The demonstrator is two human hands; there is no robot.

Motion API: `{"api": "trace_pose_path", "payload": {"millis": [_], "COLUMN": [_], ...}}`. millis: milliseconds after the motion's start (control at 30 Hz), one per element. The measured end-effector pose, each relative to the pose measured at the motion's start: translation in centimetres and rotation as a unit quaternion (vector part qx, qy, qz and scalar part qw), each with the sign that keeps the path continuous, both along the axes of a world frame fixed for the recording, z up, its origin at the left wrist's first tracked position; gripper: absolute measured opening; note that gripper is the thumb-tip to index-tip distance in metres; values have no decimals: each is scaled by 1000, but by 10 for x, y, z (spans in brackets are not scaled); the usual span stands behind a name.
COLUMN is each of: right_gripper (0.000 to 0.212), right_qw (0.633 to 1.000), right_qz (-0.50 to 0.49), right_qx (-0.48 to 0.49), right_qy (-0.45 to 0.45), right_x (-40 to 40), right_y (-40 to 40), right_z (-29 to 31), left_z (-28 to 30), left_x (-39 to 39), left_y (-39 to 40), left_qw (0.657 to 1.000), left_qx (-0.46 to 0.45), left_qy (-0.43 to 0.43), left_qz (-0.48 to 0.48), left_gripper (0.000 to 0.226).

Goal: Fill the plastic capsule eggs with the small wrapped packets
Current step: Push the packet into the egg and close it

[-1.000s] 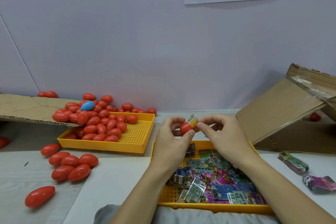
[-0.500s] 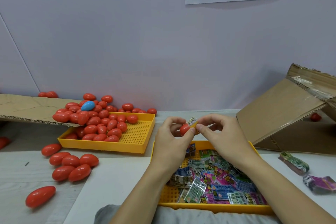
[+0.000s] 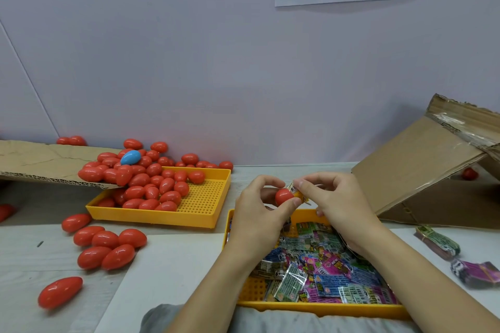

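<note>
I see my left hand (image 3: 261,207) gripping a red capsule egg half (image 3: 284,196) between thumb and fingers, held above the far edge of the yellow packet tray (image 3: 319,308). My right hand (image 3: 334,201) pinches a small wrapped packet (image 3: 296,190) that touches the egg's open side. Loose packets (image 3: 324,270) fill that tray beneath my wrists. A second yellow tray (image 3: 205,197) to the left holds a heap of red eggs (image 3: 146,184) with one blue egg (image 3: 130,157) on top.
</note>
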State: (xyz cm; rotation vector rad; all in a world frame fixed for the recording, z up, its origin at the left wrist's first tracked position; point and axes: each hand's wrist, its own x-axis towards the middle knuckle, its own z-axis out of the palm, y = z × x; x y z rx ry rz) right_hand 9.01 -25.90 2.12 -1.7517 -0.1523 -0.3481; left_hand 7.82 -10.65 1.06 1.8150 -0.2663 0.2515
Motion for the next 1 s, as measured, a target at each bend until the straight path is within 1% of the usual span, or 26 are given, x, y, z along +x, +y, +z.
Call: {"api": "trace_pose_path", "payload": {"millis": [167, 333, 700, 1000], "right_gripper": [8, 7, 7, 10], "right_qw": [999, 999, 998, 999], "right_qz": [9, 10, 15, 32], "right_qx": [22, 22, 34, 14], "right_qy": [28, 33, 46, 38], "right_x": [0, 0, -1, -1], "right_y": [0, 0, 0, 1], "right_z": [-1, -1, 0, 0], "left_z": [0, 1, 1, -1], "left_x": [0, -1, -2, 0], "left_y": [0, 0, -1, 0], "left_qw": [1000, 999, 999, 998], "left_qx": [28, 40, 49, 54], "left_qy": [-3, -6, -10, -16], "left_qz": [6, 10, 19, 20], "left_gripper": [29, 29, 29, 31]}}
